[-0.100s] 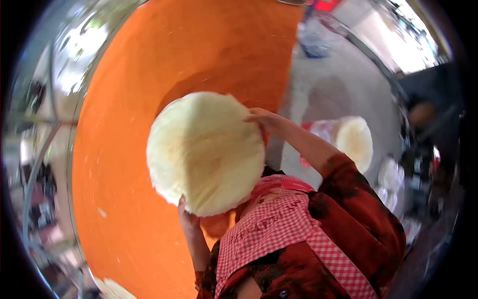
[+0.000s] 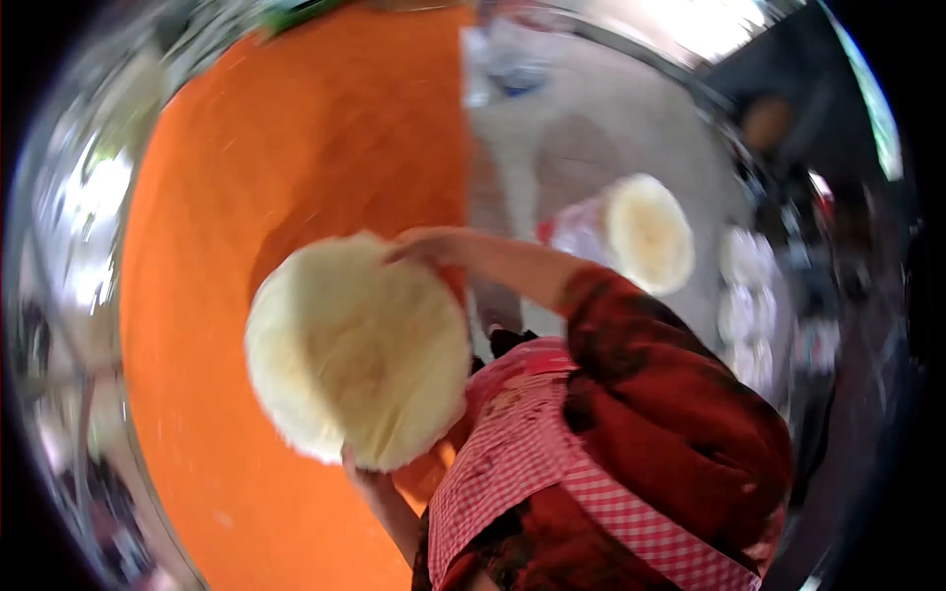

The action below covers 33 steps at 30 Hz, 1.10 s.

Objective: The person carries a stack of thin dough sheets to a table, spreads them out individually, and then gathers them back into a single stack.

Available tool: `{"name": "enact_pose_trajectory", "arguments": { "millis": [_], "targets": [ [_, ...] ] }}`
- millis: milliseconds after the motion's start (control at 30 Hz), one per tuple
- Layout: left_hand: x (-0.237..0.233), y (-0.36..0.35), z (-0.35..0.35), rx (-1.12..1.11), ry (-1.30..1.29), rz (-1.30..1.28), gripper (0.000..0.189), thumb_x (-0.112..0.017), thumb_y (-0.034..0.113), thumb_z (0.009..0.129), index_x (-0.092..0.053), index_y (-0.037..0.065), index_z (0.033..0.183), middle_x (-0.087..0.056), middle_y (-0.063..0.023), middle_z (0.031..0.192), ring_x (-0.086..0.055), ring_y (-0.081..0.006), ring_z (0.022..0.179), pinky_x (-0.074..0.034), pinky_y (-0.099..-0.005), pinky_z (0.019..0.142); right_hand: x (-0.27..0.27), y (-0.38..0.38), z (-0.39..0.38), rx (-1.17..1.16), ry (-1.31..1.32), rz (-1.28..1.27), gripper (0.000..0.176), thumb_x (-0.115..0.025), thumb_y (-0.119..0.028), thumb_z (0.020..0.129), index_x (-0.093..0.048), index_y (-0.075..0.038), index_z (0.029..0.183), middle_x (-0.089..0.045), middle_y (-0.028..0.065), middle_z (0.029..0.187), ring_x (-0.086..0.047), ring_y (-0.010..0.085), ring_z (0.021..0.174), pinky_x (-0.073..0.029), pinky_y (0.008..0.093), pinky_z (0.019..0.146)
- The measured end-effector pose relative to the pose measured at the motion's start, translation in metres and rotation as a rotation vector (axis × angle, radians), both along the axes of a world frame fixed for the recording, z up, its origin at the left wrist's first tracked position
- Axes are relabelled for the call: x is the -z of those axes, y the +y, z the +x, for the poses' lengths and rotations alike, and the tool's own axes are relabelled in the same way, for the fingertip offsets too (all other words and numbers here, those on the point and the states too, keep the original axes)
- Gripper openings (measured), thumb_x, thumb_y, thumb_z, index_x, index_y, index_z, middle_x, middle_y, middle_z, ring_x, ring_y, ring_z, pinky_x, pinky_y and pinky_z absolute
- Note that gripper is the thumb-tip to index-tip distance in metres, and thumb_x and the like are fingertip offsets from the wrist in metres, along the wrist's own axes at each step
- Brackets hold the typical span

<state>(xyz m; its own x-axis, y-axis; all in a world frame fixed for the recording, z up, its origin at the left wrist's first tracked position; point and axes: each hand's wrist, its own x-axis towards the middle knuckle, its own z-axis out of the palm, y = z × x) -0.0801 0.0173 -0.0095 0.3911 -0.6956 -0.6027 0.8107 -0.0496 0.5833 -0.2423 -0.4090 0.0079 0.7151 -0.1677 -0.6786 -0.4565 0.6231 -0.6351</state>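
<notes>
A large, pale, round sheet like thin flatbread, with light brown patches, hangs between my two hands over an orange surface. At its upper right edge, my right hand grips the rim with the fingers bent over it. Lower down, my left hand holds the bottom edge, the thumb showing and the other fingers mostly hidden beneath. Shade covers the sheet's right part, and its left side is brighter. Both hands are slightly blurred.
Beyond my right arm stands a pile topped by a similar round sheet, beside pink-and-clear plastic. Several clear wrapped bundles sit at the right. A clear plastic bag lies on grey floor near the top. Metal tubing curves at the left.
The view has turned. In the frame, the held sheet and both hands are farther left and lower, while the pile is farther left and higher. Both hands keep their hold.
</notes>
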Motion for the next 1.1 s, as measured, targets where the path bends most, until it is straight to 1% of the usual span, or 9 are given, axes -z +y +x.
{"name": "enact_pose_trajectory", "arguments": {
  "millis": [67, 133, 367, 433, 533, 567, 633, 900, 1100],
  "targets": [
    [0.016, -0.023, 0.044, -0.001, 0.057, 0.099, 0.066, -0.060, 0.043, 0.083, -0.042, 0.002, 0.131, -0.053, -0.0147, 0.125, -0.057, -0.0308, 0.109, -0.048, -0.0432, 0.092, -0.006, -0.015, 0.053, -0.029, 0.235, -0.267, 0.049, -0.079, -0.037, 0.069, -0.068, -0.002, 0.102, -0.069, 0.0084, 0.093, -0.066, 0.0181, 0.082, -0.053, 0.0330, 0.076],
    [-0.043, -0.030, 0.129, -0.070, -0.261, 0.208, 0.064, -0.058, 0.044, 0.085, -0.041, 0.004, 0.133, -0.053, -0.0137, 0.126, -0.057, -0.0311, 0.109, -0.050, -0.0440, 0.089, -0.027, -0.016, 0.131, 0.013, -0.128, -0.413, 0.052, -0.084, -0.031, 0.062, -0.068, 0.001, 0.100, -0.070, 0.0100, 0.091, -0.066, 0.0194, 0.080, -0.053, 0.0347, 0.072],
    [-0.030, -0.019, 0.111, 0.053, -0.472, 0.293, 0.048, -0.053, 0.044, 0.088, -0.050, 0.007, 0.119, -0.057, -0.0118, 0.116, -0.058, -0.0268, 0.105, -0.053, -0.0424, 0.082, -0.024, 0.016, 0.055, 0.173, 0.053, -0.373, 0.050, -0.083, -0.022, 0.062, -0.066, 0.000, 0.104, -0.068, 0.0093, 0.095, -0.065, 0.0207, 0.084, -0.052, 0.0353, 0.074],
    [-0.037, -0.037, 0.137, 0.384, 0.002, -0.142, 0.043, -0.053, 0.041, 0.088, -0.051, 0.006, 0.113, -0.058, -0.0116, 0.113, -0.059, -0.0256, 0.103, -0.053, -0.0412, 0.081, -0.026, 0.028, 0.000, 0.373, -0.043, -0.290, 0.049, -0.081, -0.019, 0.064, -0.065, -0.001, 0.107, -0.068, 0.0076, 0.096, -0.064, 0.0193, 0.086, -0.052, 0.0347, 0.076],
    [-0.087, -0.113, 0.090, 0.442, -0.092, 0.006, 0.046, -0.054, 0.029, 0.087, -0.046, 0.004, 0.125, -0.055, -0.0131, 0.117, -0.057, -0.0264, 0.105, -0.052, -0.0424, 0.082, -0.006, 0.040, -0.096, 0.749, -0.258, -0.107, 0.051, -0.082, -0.018, 0.062, -0.064, -0.003, 0.108, -0.066, 0.0064, 0.099, -0.062, 0.0178, 0.088, -0.051, 0.0344, 0.079],
    [-0.102, -0.154, 0.042, 0.284, -0.419, 0.243, 0.051, -0.055, 0.026, 0.086, -0.043, 0.004, 0.130, -0.053, -0.0137, 0.120, -0.056, -0.0273, 0.107, -0.051, -0.0437, 0.084, -0.010, 0.039, -0.139, 0.830, -0.322, -0.106, 0.047, -0.080, -0.016, 0.065, -0.064, -0.003, 0.107, -0.066, 0.0058, 0.099, -0.062, 0.0165, 0.088, -0.050, 0.0331, 0.081],
    [-0.121, -0.228, -0.033, 0.400, -0.400, 0.108, 0.060, -0.057, 0.019, 0.083, -0.036, 0.004, 0.137, -0.050, -0.0143, 0.126, -0.052, -0.0288, 0.112, -0.050, -0.0445, 0.088, -0.013, 0.039, -0.233, 0.999, -0.331, -0.125, 0.041, -0.077, -0.014, 0.069, -0.064, -0.003, 0.106, -0.066, 0.0048, 0.099, -0.062, 0.0147, 0.088, -0.050, 0.0313, 0.082],
    [-0.047, -0.419, -0.324, 1.006, -0.161, -0.022, 0.059, -0.065, -0.006, 0.072, -0.045, 0.002, 0.127, -0.057, -0.0123, 0.120, -0.057, -0.0254, 0.108, -0.050, -0.0368, 0.090, 0.002, 0.118, -0.560, 1.552, 0.057, -0.213, 0.036, -0.068, -0.011, 0.079, -0.060, -0.002, 0.113, -0.065, 0.0059, 0.101, -0.063, 0.0152, 0.087, -0.053, 0.0312, 0.075],
    [0.009, -0.466, -0.470, 1.261, 0.041, 0.039, 0.058, -0.069, -0.005, 0.071, -0.049, 0.004, 0.125, -0.060, -0.0099, 0.116, -0.059, -0.0219, 0.105, -0.050, -0.0354, 0.091, 0.016, 0.177, -0.658, 1.805, 0.261, -0.122, 0.052, -0.070, -0.012, 0.077, -0.051, -0.002, 0.124, -0.061, 0.0087, 0.115, -0.060, 0.0224, 0.105, -0.051, 0.0388, 0.091]
  ]
}}
